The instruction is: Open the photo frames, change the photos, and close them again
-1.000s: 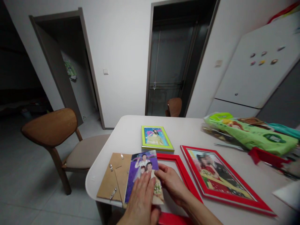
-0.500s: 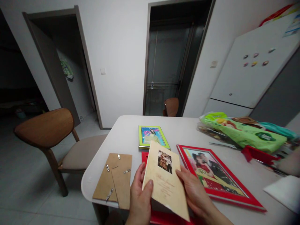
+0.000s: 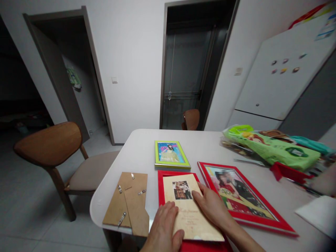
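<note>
Cream card (image 3: 187, 210) with a small photo near its top lies face up in the red frame (image 3: 160, 185), low in the middle of the picture and close to the near edge of the table (image 3: 141, 147). The left hand (image 3: 164, 227) lies flat on the card's lower left corner, fingers loose and gripping nothing. The right hand (image 3: 210, 206) rests open along the card's right edge, fingertips on the paper just beside the little photo.

Left of the frame, a brown backing board (image 3: 128, 203) with metal clips lies flat, its corner over the table's edge. Just beyond, a green frame (image 3: 170, 154) holds a bright picture. To the right, almost touching, a big red frame (image 3: 244, 199) lies with its photo in place. Further right sits a green bag (image 3: 273, 148). A wooden chair (image 3: 52, 147) stands at middle left, and a white fridge (image 3: 283, 80) fills the upper right.
</note>
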Available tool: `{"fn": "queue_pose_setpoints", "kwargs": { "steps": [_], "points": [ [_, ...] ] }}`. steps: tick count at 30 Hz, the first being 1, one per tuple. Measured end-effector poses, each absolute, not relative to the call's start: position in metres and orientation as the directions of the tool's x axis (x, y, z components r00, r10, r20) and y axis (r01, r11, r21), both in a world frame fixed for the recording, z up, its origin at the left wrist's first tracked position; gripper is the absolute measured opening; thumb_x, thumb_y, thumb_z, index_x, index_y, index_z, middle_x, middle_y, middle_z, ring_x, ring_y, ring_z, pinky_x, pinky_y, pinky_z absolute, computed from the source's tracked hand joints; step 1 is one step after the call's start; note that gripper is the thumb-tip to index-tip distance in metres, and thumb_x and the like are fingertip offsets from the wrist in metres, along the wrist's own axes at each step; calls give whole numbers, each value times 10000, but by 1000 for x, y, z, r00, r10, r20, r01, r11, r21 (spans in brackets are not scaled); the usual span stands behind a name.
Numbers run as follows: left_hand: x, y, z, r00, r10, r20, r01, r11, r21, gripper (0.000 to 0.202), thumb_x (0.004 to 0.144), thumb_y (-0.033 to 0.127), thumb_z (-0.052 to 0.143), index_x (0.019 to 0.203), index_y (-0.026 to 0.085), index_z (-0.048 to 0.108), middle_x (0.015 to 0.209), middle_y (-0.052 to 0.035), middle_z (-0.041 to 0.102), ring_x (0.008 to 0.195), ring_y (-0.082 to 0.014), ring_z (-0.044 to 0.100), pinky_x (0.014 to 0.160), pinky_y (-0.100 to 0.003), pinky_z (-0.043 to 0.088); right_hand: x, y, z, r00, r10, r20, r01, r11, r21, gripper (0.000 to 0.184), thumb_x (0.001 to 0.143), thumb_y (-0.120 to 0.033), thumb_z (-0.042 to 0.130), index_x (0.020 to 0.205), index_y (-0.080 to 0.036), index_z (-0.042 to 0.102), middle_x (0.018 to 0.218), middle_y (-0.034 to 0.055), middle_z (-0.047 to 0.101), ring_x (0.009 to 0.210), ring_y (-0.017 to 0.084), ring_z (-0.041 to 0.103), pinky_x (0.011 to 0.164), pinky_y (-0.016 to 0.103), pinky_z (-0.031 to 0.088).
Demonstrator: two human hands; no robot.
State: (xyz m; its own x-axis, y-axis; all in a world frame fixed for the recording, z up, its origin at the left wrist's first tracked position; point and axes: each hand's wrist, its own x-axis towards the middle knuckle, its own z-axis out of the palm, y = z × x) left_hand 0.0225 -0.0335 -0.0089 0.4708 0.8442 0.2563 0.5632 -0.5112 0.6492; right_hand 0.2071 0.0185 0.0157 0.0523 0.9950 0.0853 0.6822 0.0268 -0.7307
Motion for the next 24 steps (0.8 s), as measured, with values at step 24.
{"fn": "queue_pose_setpoints", "kwargs": {
  "steps": [24],
  "points": [
    [19, -21, 17, 390, 916, 94, 733, -371, 571, 518, 624, 156, 574, 1128, 104, 470, 1293, -150, 346, 1179, -263, 316, 962, -381, 288, 217, -15, -3, -240, 959, 152, 854, 283, -436, 486, 618, -426, 572, 1058, -218, 559, 1169, 106, 463, 1071, 251, 384, 902, 381, 294]
  ]
}}
